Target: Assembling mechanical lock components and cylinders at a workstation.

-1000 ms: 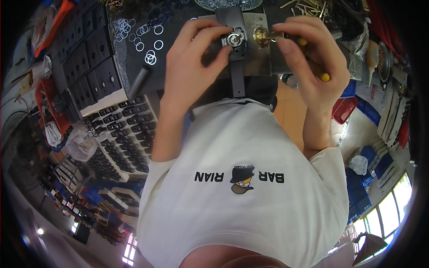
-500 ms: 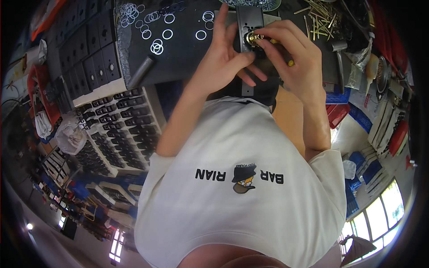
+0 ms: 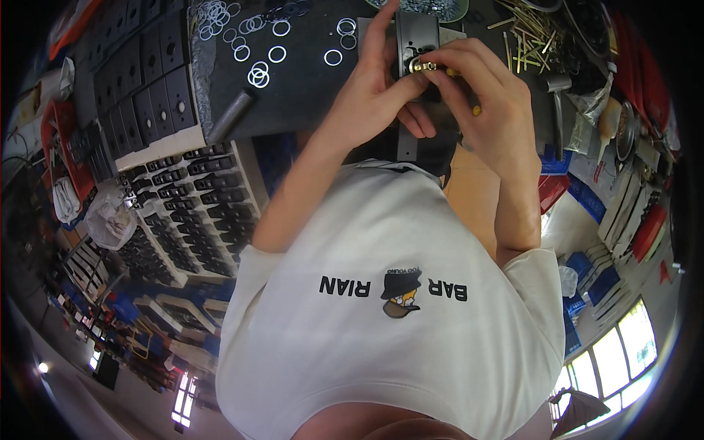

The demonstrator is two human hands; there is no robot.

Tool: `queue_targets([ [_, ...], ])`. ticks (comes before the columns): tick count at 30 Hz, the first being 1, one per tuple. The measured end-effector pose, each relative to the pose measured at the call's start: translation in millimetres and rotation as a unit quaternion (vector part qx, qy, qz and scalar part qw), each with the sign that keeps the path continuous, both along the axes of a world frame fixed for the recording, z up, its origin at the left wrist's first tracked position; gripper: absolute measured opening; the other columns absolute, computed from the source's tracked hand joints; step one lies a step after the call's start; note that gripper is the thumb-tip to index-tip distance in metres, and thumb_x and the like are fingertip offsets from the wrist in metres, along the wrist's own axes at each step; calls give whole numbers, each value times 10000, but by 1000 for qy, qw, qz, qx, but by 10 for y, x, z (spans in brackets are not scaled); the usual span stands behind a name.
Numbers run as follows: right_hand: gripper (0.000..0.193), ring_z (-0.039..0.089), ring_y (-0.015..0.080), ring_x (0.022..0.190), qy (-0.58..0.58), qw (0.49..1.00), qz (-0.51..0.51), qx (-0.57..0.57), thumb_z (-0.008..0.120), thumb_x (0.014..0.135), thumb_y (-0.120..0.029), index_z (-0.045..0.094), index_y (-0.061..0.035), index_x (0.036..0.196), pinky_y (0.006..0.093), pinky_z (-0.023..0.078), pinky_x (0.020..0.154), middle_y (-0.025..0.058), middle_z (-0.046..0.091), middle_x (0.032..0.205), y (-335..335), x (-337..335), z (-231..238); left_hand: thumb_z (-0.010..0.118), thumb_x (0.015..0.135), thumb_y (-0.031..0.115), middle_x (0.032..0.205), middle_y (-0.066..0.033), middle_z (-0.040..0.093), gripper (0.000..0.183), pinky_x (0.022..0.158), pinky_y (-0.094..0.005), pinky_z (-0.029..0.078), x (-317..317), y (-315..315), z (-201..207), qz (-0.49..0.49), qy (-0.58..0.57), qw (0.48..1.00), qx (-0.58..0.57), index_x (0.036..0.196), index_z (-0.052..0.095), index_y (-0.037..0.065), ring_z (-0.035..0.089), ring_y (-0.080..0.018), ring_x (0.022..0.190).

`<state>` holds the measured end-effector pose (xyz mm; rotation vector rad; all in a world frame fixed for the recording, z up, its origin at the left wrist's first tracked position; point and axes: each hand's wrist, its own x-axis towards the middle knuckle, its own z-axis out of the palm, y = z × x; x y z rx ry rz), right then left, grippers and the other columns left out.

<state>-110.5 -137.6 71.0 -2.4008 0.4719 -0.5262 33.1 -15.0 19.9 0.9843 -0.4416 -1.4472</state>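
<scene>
A long dark metal plate [image 3: 416,35] with holes cut in it lies at the top of the bench in front of me. My right hand [image 3: 488,92] pinches a small brass-coloured metal part [image 3: 425,66] between thumb and fingertips, down against the plate's hole. A pale ring shows around its left end. Just left of the plate is my left hand [image 3: 381,95], index finger stretched away from me, thumb reaching the plate beside the brass part. Its lower fingers are partly bent below the plate's near end. Something yellow [image 3: 477,111] shows by my right palm.
Loose metal rings [image 3: 276,53] and a dark tube [image 3: 232,116] lie left on the bench. Brass strips [image 3: 528,48] and a hammer [image 3: 558,84] are at right. A dish of small parts [image 3: 440,9] stands behind. Dark plates [image 3: 150,106] and racked black parts [image 3: 213,183] fill the left side.
My left thumb has moved in toward the brass part, and its lower fingers have drawn closer together. The right hand keeps its pinch, with the brass part turned slightly.
</scene>
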Motion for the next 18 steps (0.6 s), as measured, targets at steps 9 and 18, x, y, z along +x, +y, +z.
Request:
queue_targets([
  [9, 215, 614, 195, 751, -195, 919, 52, 338, 634, 1065, -292, 655, -80, 1086, 329, 519, 689, 52, 655, 915, -273, 178, 552, 537, 1071, 3, 1616, -253, 353, 885, 534, -313, 635, 34, 1, 11, -3, 47, 999, -16, 1678, -58, 247, 750, -267, 682],
  [18, 488, 442, 138, 569, -302, 824, 164, 451, 439, 1158, -452, 483, -97, 826, 269, 335, 485, 35, 436, 672, -288, 592, 132, 597, 982, -2, 1372, -223, 553, 878, 515, -393, 641, -36, 30, -19, 62, -54, 996, 29, 1652, 83, 237, 747, -353, 628],
])
